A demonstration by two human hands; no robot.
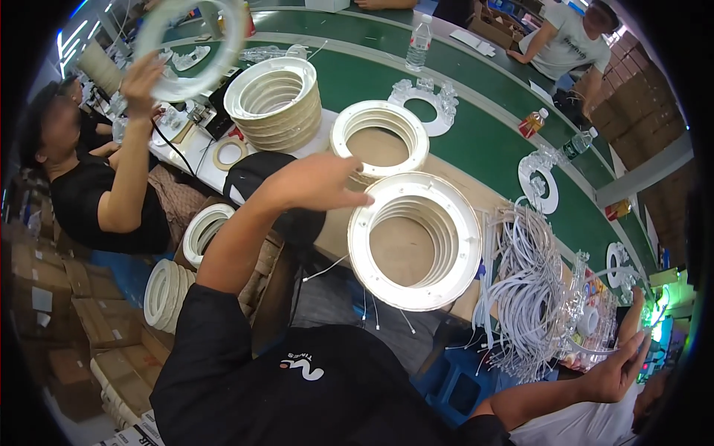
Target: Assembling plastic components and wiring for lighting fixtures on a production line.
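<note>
My left hand [316, 182] is open, its thumb and fingers apart. It hovers by the upper left rim of the nearest stack of white ring-shaped frames [467, 249]; whether the thumb touches the rim I cannot tell. Thin wires with small connectors hang from this stack. Just behind stands another stack of white rings [418, 152]. Far to the right, my right hand [613, 372] has its fingers drawn together, next to clear plastic pieces [576, 301]. What lies in its fingers is hidden. A bundle of white cables [520, 275] lies between the nearest stack and that hand.
A taller ring stack [279, 123] stands back left, beside a tape roll [230, 153]. A co-worker [111, 186] at left raises a clear ring [230, 48]. Green conveyor [476, 134] carries rings with clear plastic parts [424, 104] and bottles [419, 44]. Cartons [97, 305] sit lower left; a blue stool [457, 383] below.
</note>
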